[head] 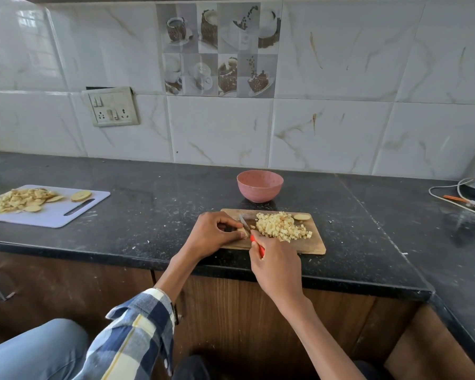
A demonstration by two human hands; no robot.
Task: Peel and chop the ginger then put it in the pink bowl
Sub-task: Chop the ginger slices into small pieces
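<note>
We pinned the last ginger piece (242, 232) to the wooden cutting board (310, 246) with our left hand (217, 233), its fingers curled down on it to keep it from slipping, while our right hand (276, 263) was clamped round the red-handled knife (251, 231), the blade meeting the piece just beside the fingertips. The diced ginger (279, 225) lay heaped on the board, clear of the blade, with one uncut slice (302, 216) beyond it. The pink bowl (259, 185) waited on the desk (148, 196) just behind the board, apparently near for an easy transfer.

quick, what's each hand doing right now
Left hand: pinching a ginger piece on the board.
Right hand: gripping the knife.
</note>
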